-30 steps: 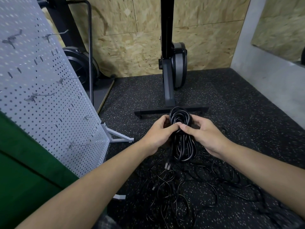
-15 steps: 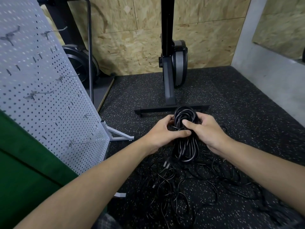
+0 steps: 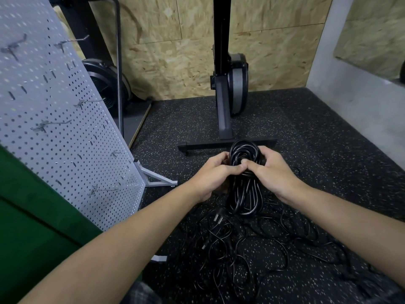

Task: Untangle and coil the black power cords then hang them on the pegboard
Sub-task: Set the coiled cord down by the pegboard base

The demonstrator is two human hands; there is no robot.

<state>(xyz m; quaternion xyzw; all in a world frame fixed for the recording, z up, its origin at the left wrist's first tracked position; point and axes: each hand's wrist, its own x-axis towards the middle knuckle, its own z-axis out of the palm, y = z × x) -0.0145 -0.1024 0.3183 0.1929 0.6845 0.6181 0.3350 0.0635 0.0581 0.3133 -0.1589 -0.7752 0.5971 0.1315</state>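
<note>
1. Left hand (image 3: 215,174) and right hand (image 3: 271,172) both grip the coiled black power cord (image 3: 245,185) at its middle, above the floor.
2. Tangled cords (image 3: 252,244) lie below; one plug (image 3: 217,218), probably the coil's, dangles.
3. Pegboard (image 3: 54,119) stands left.

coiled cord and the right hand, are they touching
Touching. The head view shows the right hand gripping the coiled cord: its fingers curl round the upper loop and its thumb presses the middle, with no gap.
</note>
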